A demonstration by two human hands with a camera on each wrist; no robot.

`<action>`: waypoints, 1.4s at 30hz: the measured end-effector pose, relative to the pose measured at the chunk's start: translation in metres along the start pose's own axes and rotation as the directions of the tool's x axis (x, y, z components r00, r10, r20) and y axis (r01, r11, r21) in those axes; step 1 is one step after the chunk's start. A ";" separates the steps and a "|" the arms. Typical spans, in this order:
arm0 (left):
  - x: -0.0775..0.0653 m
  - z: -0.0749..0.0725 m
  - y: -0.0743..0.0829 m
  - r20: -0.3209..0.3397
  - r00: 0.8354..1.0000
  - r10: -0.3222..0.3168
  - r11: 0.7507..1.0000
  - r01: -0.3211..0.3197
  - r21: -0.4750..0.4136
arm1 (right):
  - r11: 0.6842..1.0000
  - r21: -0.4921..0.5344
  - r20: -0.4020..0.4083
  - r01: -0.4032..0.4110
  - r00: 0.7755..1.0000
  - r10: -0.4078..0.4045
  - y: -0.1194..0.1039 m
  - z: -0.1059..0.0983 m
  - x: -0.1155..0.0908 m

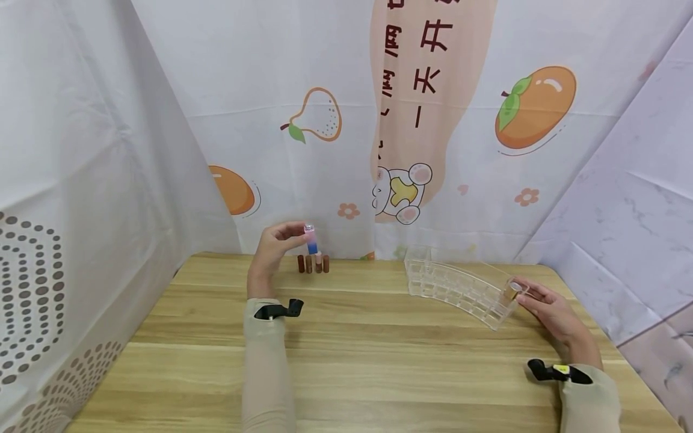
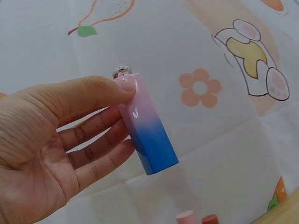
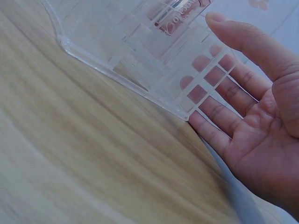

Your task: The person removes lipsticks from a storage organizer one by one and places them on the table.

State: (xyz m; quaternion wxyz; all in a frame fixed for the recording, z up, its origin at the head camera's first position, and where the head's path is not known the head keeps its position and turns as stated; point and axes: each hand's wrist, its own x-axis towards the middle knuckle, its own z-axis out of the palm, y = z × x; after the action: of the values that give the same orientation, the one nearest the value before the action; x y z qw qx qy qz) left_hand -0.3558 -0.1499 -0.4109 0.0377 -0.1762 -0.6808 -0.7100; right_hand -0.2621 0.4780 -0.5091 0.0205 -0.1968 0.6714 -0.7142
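My left hand point(image 1: 276, 246) holds a lipstick tube point(image 2: 148, 126), pink fading to blue with a sparkling silver end, between thumb and fingers. The tube hangs above a row of several small brown and pink tubes point(image 1: 318, 263) standing near the table's back edge. At the right, my right hand point(image 1: 554, 313) grips the end of a clear curved lipstick rack point(image 1: 460, 285). In the right wrist view, its fingertips point(image 3: 201, 63) show through the clear wall, with the thumb at the upper edge. One lipstick point(image 3: 180, 16) with white script stands in that end compartment.
The wooden table point(image 1: 368, 355) ends at the back against a white printed curtain point(image 1: 260, 72). More curtain point(image 1: 108, 156) hangs on the left, and a marble-patterned sheet point(image 1: 622, 198) covers the right side.
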 end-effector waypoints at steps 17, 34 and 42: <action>-0.017 -0.028 0.003 -0.139 0.990 0.001 1.000 -0.004 -0.019 | 1.000 0.016 0.012 0.006 1.000 -0.006 0.000 -0.001 0.000; -0.020 -0.035 -0.005 -0.184 0.982 -0.038 0.999 0.038 -0.004 | 1.000 0.012 0.007 0.004 1.000 -0.004 0.001 -0.001 0.000; -0.022 -0.038 -0.008 -0.190 0.977 -0.095 0.995 0.096 -0.006 | 1.000 -0.002 0.008 0.010 1.000 -0.010 0.001 -0.002 0.000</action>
State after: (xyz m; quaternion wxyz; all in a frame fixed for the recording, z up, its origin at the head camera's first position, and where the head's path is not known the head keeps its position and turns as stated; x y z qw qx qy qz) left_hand -0.3448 -0.1904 -0.4256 0.0684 -0.0747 -0.6827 -0.7236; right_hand -0.2632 0.4799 -0.5105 0.0195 -0.2031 0.6709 -0.7129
